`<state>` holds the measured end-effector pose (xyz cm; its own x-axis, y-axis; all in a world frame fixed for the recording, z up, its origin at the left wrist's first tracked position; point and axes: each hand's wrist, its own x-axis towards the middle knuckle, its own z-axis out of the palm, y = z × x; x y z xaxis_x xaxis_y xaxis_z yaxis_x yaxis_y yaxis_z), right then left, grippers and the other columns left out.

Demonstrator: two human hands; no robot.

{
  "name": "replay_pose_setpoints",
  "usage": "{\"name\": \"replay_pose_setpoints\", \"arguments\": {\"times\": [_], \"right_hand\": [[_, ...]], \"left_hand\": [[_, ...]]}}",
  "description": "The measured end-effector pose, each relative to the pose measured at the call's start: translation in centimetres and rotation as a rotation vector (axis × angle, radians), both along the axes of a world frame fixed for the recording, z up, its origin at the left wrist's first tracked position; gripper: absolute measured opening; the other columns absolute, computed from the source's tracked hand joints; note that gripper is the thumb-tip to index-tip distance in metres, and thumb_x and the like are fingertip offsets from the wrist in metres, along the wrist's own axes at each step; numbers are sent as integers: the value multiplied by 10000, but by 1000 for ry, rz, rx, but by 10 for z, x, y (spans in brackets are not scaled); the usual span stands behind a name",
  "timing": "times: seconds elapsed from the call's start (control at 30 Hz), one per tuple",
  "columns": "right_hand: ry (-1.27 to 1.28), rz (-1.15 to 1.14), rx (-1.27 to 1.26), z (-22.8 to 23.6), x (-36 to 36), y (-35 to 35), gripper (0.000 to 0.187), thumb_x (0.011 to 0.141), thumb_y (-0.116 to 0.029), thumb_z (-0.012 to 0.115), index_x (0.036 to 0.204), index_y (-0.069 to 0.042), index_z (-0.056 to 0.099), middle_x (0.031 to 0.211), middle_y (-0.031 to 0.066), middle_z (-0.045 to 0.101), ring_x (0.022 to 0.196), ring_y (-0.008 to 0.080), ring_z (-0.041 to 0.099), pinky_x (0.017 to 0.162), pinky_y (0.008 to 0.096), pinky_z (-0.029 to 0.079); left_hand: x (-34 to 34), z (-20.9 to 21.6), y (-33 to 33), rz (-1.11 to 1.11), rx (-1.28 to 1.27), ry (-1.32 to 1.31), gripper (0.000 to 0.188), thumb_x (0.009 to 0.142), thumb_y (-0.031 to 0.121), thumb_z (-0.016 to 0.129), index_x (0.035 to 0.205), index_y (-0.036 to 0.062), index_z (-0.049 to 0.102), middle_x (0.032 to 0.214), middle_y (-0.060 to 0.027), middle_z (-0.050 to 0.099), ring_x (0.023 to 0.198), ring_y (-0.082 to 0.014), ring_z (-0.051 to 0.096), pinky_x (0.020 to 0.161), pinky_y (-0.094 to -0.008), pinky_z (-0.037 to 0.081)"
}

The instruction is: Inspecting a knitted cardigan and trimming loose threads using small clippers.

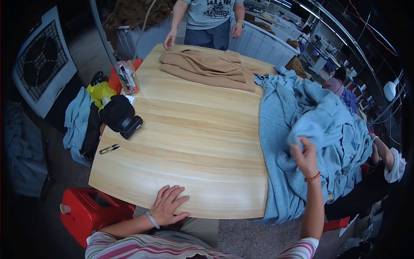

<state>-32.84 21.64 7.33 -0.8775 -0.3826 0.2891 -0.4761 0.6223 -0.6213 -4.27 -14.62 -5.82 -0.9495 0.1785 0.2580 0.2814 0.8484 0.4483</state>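
My left hand (169,204) rests palm down at the near edge of the wooden table (194,142), fingers spread and holding nothing. At the right, my right hand (306,159) has its fingers closed on a fold of a light blue knit garment (317,123). The fold is lifted a little above a heap of similar blue knitwear (282,172) that hangs over the table's right and near edges. My fingertips are partly hidden by the cloth. A brown knit sweater (202,64) lies flattened at the far side of the table.
Thread snips (109,149) lie at the left edge, near a black cap-like item (120,114) and a clear container of tools (128,80). A person (211,21) stands across the table; another person's arm (384,153) is beyond the blue heap. A red stool (92,211) stands below left.
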Motion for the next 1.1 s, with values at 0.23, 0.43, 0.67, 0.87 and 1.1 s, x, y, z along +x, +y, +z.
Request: {"name": "replay_pose_setpoints", "arguments": {"times": [0.23, 0.43, 0.67, 0.87, 1.1], "right_hand": [[-420, 220, 437, -25, 62, -59, 250, 781, -205, 660, 934, -8, 673, 804, 211, 660, 712, 356, 649, 669, 403, 513], [-339, 299, 562, -42, 80, -107, 183, 832, -251, 624, 914, -103, 694, 794, 137, 686, 718, 336, 657, 683, 409, 526], [-510, 93, -628, -114, 10, -228, 192, 933, -181, 592, 980, -15, 676, 753, 34, 653, 634, 78, 597, 568, 209, 497], [-791, 82, -764, -158, -14, -275, 187, 935, -174, 595, 1019, -21, 662, 741, 21, 636, 573, 56, 548, 516, 206, 475], [-819, 104, -870, -160, -17, -261, 174, 949, -146, 565, 1027, -18, 653, 716, 13, 617, 550, 47, 533, 472, 190, 448]], "left_hand": [[-78, -1, 16, -98, 574, -109, 372, 819, 251, 698, 1108, 34, 610, 1054, -138, 603, 995, -294, 548, 888, -378, 435], [-157, -14, 49, -184, 938, -261, 256, 884, 138, 644, 1096, 0, 605, 876, -45, 624, 744, -81, 566, 650, -227, 477], [-195, -37, 24, -48, 1311, -299, 132, 939, 146, 574, 901, 21, 594, 746, 11, 593, 637, -26, 505, 554, -189, 422], [-198, -38, 12, -15, 1487, -378, 151, 953, 167, 558, 888, 34, 586, 739, 9, 583, 614, -30, 488, 527, -175, 393], [-201, -37, 13, -105, 1392, -399, 182, 950, 158, 567, 866, -3, 581, 710, 15, 553, 638, -24, 470, 558, -191, 395]]}}
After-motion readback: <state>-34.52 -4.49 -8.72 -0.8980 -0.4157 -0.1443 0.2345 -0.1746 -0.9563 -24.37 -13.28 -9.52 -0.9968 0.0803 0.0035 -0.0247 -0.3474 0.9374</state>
